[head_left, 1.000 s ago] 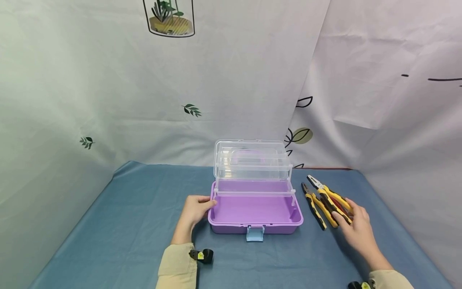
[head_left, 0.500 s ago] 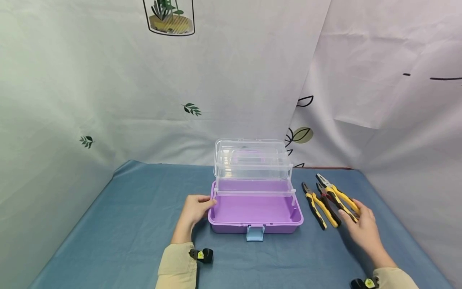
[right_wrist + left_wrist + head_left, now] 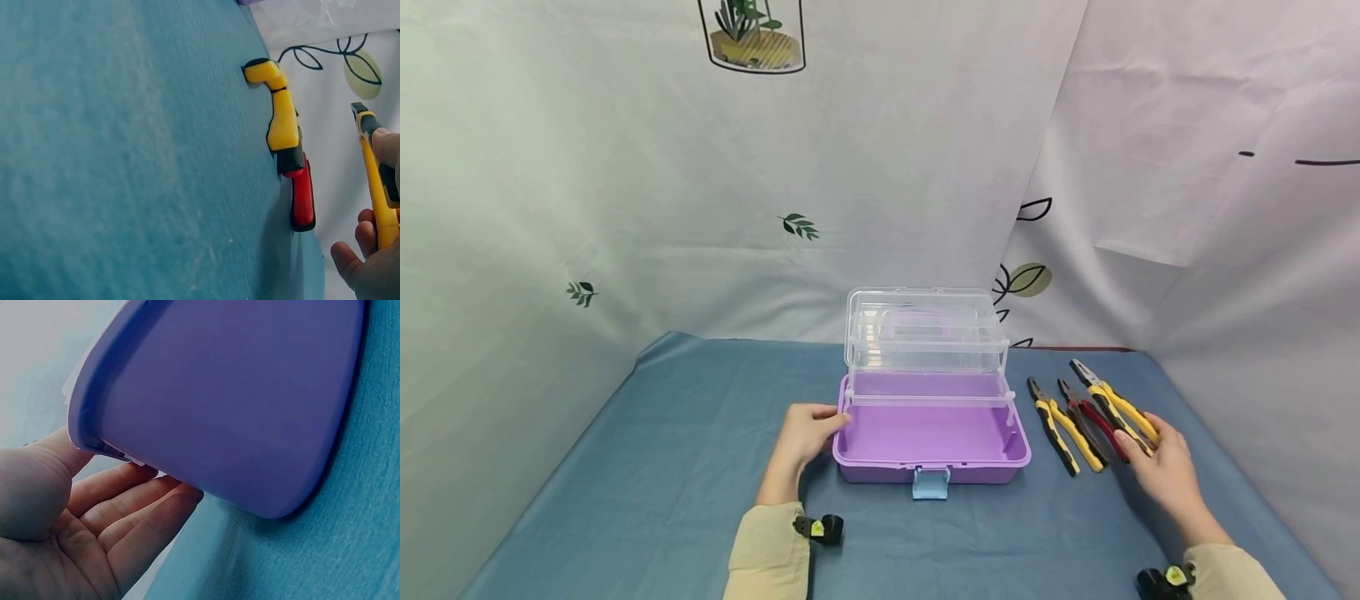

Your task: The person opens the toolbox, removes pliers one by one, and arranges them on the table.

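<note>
A purple toolbox (image 3: 887,475) stands on the table with its lid raised. My left hand (image 3: 805,433) grips its left rim, the thumb over the edge and the fingers along the outer wall, as the left wrist view shows. At the right, my right hand (image 3: 1172,471) holds the handle ends of long-nosed pliers (image 3: 1132,412) with yellow-and-black grips. In the right wrist view these pliers (image 3: 375,187) are raised off the cloth. Beside them lie red-and-black pliers (image 3: 1104,425) and another yellow-and-black pair (image 3: 1078,438), side by side with their noses pointing away from me.
The toolbox's clear lid (image 3: 861,317) leans back near the white curtain (image 3: 910,167). A pale blue latch (image 3: 930,483) hangs at the box's front. Blue cloth (image 3: 700,433) covers the table.
My right hand has shifted the held pliers to the right, away from the other two pairs, uncovering the red-and-black pliers. My left hand stays at the toolbox rim.
</note>
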A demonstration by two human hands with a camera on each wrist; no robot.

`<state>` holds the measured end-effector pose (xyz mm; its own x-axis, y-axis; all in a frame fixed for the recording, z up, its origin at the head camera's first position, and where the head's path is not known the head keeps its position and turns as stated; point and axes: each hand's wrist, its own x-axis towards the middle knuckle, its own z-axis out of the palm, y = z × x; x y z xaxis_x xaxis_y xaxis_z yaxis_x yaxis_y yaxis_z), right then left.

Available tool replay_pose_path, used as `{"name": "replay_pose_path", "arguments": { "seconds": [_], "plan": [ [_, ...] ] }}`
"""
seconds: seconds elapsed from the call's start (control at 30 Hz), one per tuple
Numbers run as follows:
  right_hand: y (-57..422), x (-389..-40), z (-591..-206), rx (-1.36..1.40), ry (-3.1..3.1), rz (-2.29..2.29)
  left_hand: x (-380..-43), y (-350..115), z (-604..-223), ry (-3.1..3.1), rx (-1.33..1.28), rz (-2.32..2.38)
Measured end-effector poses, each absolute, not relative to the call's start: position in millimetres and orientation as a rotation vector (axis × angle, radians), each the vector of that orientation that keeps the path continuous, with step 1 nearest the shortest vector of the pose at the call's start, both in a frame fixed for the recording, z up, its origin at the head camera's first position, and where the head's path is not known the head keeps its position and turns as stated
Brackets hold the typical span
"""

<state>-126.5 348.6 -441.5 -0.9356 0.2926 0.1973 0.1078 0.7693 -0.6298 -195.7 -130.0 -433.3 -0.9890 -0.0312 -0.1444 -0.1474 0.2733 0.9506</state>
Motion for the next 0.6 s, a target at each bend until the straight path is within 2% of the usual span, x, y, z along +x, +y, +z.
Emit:
{"name": "replay_pose_path", "arguments": {
  "seconds": [0.6],
  "plan": [
    [358, -138, -444, -0.483, -2.731, 0.975, -196, -130, -433, 2.432, -0.175, 1.819]
  ]
}}
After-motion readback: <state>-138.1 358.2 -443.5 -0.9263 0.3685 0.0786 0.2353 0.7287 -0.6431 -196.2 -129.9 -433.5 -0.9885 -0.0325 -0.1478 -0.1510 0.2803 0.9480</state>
